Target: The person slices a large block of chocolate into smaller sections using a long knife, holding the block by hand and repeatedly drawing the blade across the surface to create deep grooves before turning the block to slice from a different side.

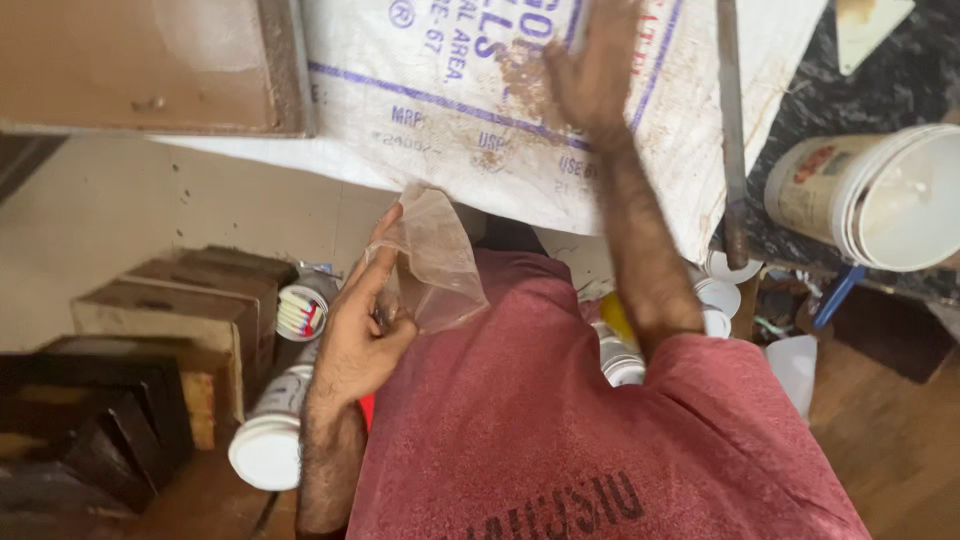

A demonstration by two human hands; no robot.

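Note:
My left hand (pixel 362 325) is closed on a crumpled clear plastic bag (pixel 437 250), held up in front of my red shirt. My right hand (pixel 592 68) is stretched forward with fingers spread, its palm flat on a stained white woven sack (pixel 480 110) with blue print. The sack lies over the work surface ahead of me. My right forearm runs back from the sack toward my shoulder.
A brown board (pixel 140 62) sits at the top left. A rusty metal bar (pixel 732 130) crosses the sack's right side. White buckets (pixel 880 195) stand at the right. White-capped bottles (pixel 275 430) and wooden blocks (pixel 180 310) lie at the lower left, small white containers (pixel 718 295) near my right elbow.

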